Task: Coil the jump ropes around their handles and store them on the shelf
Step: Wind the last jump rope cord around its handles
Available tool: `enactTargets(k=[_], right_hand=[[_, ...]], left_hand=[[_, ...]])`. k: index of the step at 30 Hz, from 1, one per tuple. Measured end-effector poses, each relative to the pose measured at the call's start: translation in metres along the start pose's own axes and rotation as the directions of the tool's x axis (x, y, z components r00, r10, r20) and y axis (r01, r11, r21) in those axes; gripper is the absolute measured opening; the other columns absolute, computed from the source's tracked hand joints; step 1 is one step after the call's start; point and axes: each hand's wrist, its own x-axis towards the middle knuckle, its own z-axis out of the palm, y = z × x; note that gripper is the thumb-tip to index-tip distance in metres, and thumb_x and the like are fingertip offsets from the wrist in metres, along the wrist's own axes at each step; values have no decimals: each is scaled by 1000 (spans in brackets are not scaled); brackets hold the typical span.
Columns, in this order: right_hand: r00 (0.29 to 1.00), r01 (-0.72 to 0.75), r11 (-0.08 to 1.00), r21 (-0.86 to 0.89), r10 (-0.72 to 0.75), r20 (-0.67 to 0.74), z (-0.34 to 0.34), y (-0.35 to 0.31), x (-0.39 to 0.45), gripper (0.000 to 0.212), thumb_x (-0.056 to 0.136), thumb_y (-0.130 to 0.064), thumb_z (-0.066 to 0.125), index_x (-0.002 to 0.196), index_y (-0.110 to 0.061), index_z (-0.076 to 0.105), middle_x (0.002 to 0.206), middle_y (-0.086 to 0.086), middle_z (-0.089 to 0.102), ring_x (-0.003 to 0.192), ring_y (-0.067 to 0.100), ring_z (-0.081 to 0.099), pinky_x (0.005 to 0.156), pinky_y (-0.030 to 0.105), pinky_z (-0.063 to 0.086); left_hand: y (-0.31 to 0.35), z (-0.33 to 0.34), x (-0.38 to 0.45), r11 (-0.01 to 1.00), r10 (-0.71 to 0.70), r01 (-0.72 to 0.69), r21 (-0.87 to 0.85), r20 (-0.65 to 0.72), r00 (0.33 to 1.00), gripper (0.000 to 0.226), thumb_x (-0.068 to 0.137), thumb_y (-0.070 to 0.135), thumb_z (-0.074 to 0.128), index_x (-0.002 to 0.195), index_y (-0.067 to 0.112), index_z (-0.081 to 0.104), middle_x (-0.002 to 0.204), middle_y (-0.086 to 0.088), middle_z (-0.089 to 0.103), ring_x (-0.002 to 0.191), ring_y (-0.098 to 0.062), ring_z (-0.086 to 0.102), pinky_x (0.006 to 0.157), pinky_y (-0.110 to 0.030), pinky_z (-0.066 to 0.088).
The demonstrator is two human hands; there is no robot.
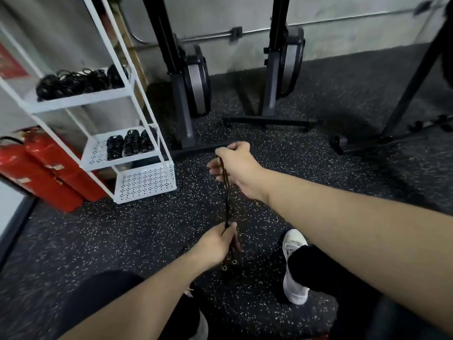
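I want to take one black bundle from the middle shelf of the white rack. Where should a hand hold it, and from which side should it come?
Grip the front bundle across its narrow middle, coming from the open front of the shelf, slightly from above. The three bundles lie side by side, long ends pointing front to back, and the rack posts likely block a reach from either end.
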Motion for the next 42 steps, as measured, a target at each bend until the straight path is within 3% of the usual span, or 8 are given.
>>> enactTargets(k=[5,12,16,20,24,29,33,42], right_hand=[[986,-153,987,-43,155,56,-25,17,-40,39,108,-33,36,142,-16,27,110,12,71,92,26,69,85,42,59],[964,47,956,-290,33,264,-68,68,-97,57,69,-23,55,126,-16,56,108,3,70,97,17,63,89,38,49],[944,89,865,-494,85,319,-78,90,-112,63,83,-42,71,140,-22,52,123,-11,67,114,7,62,109,32,43],[975,133,813,-567,-5,221,-72,91,-117,35,105,-45,48,108,-20,71,78,-17,71,68,0,64,68,16,49],[989,144,917,-372,-137,45,-62,79,-121,38,109,-46,34,93,-21,58,85,-5,77,72,13,64,70,29,44],[996,94,992,88,-93,-12,-54,64,-114,42,107,-41,41,73,-19,47,56,-3,47,60,16,45,71,34,37],[998,-25,878,477,-6,62,-51,58,-116,43,108,-35,44,68,-20,42,58,-4,28,53,13,28,63,28,33],[991,-127,641,757,58,117,-59,63,-114,45,103,-37,50,62,-23,38,61,-7,18,54,13,15,53,27,32]], left_hand=[[17,-11,-29,992,61,-72,-108,-99,993,38,109,50,35,94,25,60,102,-4,76,93,-19,70,83,-32,52],[60,-22,-57,903,102,-152,-402,-144,984,35,110,42,41,100,12,57,94,-12,74,91,-29,77,83,-46,64],[77,-20,-70,835,142,-211,-508,-172,975,33,110,39,41,96,13,56,84,-8,72,84,-26,75,78,-44,64],[92,-18,-80,790,192,-287,-541,-227,955,36,109,39,44,101,10,65,99,-11,74,97,-25,74,82,-42,64],[85,-18,-79,858,226,-359,-367,-358,906,37,103,56,46,108,29,72,114,10,72,113,-8,64,104,-41,50],[49,2,-80,932,289,-313,-182,-145,946,49,101,32,59,146,34,40,134,15,56,121,-6,54,93,-22,39],[21,19,-75,942,263,-273,-195,-76,962,72,92,19,71,150,37,33,135,7,58,118,-10,59,86,-16,42],[1,34,-69,932,158,-126,-340,65,985,94,60,57,84,142,40,43,120,4,69,109,-15,63,104,-37,48]])
